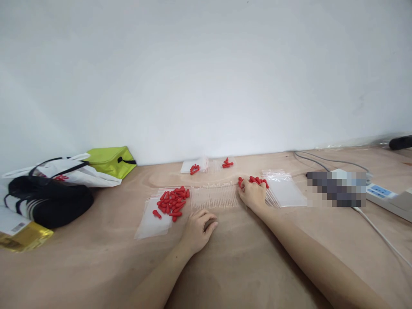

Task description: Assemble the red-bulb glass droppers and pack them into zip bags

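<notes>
On the light-brown wooden desk [238, 257], the left hand [198, 231] is held near a row of slender, clear tubes [214, 197], its thumb and fingers loosely parted. The right hand [253, 195] is placed at a small heap of red, bulb-shaped, rubber-like caps [254, 179] — whether one is gripped cannot be told. A larger heap of red caps [172, 202] is spread over flat, clear plastic bags [151, 221] left of the row
</notes>
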The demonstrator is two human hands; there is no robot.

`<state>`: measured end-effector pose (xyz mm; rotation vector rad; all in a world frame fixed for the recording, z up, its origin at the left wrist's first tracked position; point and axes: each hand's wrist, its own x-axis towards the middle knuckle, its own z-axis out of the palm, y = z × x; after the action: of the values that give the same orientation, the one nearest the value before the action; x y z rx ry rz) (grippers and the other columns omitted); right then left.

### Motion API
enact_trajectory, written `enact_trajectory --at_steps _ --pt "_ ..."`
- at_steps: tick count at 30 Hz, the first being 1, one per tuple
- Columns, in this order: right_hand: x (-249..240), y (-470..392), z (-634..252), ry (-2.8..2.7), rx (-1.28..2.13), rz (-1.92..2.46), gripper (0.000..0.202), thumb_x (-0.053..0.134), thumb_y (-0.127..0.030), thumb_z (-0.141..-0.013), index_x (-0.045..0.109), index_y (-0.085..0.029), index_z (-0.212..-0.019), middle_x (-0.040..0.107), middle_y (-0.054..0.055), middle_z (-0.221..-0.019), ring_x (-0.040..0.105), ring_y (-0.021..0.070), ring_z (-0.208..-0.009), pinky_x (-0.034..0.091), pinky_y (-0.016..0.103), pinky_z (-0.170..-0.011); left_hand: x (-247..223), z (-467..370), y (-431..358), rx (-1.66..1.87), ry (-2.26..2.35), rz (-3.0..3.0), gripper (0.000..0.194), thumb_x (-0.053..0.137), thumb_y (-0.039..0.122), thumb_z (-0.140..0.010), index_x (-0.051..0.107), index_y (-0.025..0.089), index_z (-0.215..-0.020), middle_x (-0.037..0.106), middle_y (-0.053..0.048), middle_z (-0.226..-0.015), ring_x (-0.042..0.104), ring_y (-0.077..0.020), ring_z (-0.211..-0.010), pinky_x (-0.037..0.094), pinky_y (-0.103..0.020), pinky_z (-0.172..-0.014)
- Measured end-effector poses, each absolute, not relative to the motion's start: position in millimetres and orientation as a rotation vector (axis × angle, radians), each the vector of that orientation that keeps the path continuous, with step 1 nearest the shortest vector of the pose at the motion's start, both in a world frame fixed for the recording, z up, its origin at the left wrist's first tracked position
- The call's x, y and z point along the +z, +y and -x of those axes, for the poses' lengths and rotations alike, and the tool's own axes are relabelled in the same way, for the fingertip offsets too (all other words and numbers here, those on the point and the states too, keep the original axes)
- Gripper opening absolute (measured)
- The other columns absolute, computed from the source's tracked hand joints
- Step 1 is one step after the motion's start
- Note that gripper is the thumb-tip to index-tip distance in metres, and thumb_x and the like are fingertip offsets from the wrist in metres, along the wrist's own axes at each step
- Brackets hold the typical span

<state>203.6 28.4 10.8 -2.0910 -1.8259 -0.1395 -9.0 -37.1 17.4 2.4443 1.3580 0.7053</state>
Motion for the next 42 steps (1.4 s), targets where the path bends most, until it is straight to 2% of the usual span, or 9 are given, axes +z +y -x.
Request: enact_trajectory --at_steps 3,8,14,17,23,29,35,42 --pt "12.7 27.3 -199.8 -1.818 -0.163 2.014 0.023 0.04 -0.026 -0.08 0.061 -0.017 -0.08 0.066 0.01 -0.085 0.056 0.023 -0.081 0.022 0.037 -0.074 16.5 8.2 -37.9 0.709 1.354 -2.448 0.011 0.052 0.023 -0.078 0.062 0.021 -0.082 0.063 -0.003 -0.084 0.057 -0.0186 -0.08 0.042 -0.032 -0.073" --pt "16.5 26.6 -187.0 -1.868 -0.033 2.115 0.028 0.042 -0.032 -0.078 0.064 -0.014 -0.077 0.067 0.012 -0.078 0.058 0.0251 -0.079 0.024 0.039 -0.074 18.7 7.1 -39.6 0.684 1.426 -2.502 0.01 0.053 0.025 -0.078 0.063 0.022 -0.081 0.063 -0.002 -0.083 0.056 -0.0196 -0.08 0.039 -0.034 -0.073" --pt "20.1 33.8 -178.9 -1.867 0.046 2.205 0.028 0.043 -0.026 -0.075 0.066 -0.012 -0.069 0.066 0.015 -0.072 0.06 0.0253 -0.071 0.025 0.04 -0.072 35.1 36.7 -19.8 0.751 2.248 -2.519 0.012 0.057 0.029 -0.075 0.064 0.02 -0.078 0.061 -0.007 -0.083 0.05 -0.0265 -0.083 0.03 -0.041 -0.073" --pt "21.4 34.8 -178.2 -1.851 0.05 2.21 0.027 0.043 -0.026 -0.075 0.065 -0.012 -0.07 0.066 0.014 -0.071 0.06 0.0254 -0.07 0.025 0.04 -0.072 37.8 56.3 -7.6 0.685 2.385 -2.509 0.014 0.056 0.031 -0.075 0.064 0.021 -0.082 0.06 -0.007 -0.085 0.049 -0.0266 -0.085 0.029 -0.039 -0.071" --pt "19.6 20.1 -189.2 -1.832 -0.044 2.087 0.027 0.041 -0.03 -0.078 0.063 -0.014 -0.074 0.066 0.012 -0.075 0.058 0.0243 -0.078 0.024 0.037 -0.073 30.5 67.6 -1.2 0.613 2.32 -2.609 0.014 0.055 0.029 -0.077 0.067 0.024 -0.081 0.059 -0.007 -0.085 0.048 -0.025 -0.085 0.029 -0.038 -0.072" --pt "6.1 -14.6 -213.0 -1.904 -0.246 1.724 0.025 0.041 -0.032 -0.08 0.056 -0.018 -0.067 0.064 0.004 -0.069 0.055 0.0184 -0.072 0.023 0.032 -0.069 28.2 64.4 -0.9 0.616 2.291 -2.63 0.012 0.054 0.022 -0.076 0.066 0.023 -0.074 0.058 -0.006 -0.084 0.047 -0.0247 -0.085 0.029 -0.038 -0.073" --pt "0.7 -30.0 -220.2 -1.934 -0.211 1.616 0.025 0.042 -0.034 -0.08 0.053 -0.019 -0.064 0.059 0.0 -0.06 0.054 0.0156 -0.064 0.022 0.03 -0.064 26.3 63.5 -1.0 0.736 2.296 -2.551 0.012 0.053 0.021 -0.076 0.064 0.021 -0.073 0.057 -0.007 -0.09 0.047 -0.0255 -0.088 0.032 -0.036 -0.071" --pt "-0.3 -29.5 -216.3 -1.952 -0.193 1.55 0.026 0.042 -0.035 -0.082 0.053 -0.018 -0.065 0.06 0.001 -0.061 0.054 0.0147 -0.065 0.023 0.029 -0.065 36.3 56.5 -3.7 0.834 2.25 -2.443 0.012 0.049 0.021 -0.079 0.06 0.019 -0.074 0.059 -0.007 -0.091 0.048 -0.0263 -0.087 0.034 -0.037 -0.071"
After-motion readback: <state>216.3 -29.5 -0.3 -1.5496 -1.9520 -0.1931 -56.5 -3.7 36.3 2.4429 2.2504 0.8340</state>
